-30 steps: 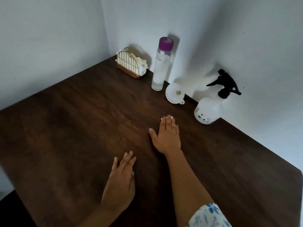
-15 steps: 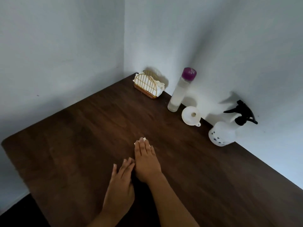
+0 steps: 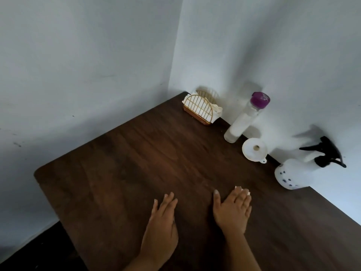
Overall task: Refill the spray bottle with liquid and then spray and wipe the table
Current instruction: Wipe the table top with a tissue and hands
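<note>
A white spray bottle with a black trigger head stands against the right wall. To its left a white funnel lies on the dark wooden table. Behind the funnel stands a tall clear bottle with a purple cap, holding pale liquid. A gold wire holder with white napkins sits in the corner. My left hand and my right hand lie flat, palms down, near the table's front, holding nothing, well short of the bottles.
Two pale walls meet behind the table's far corner. The table's left edge drops to a dark floor. All the objects line the right wall.
The view has tilted and swung, so the objects sit lower and further right in frame. My right hand slid right, away from my left hand; both stay flat on the table.
</note>
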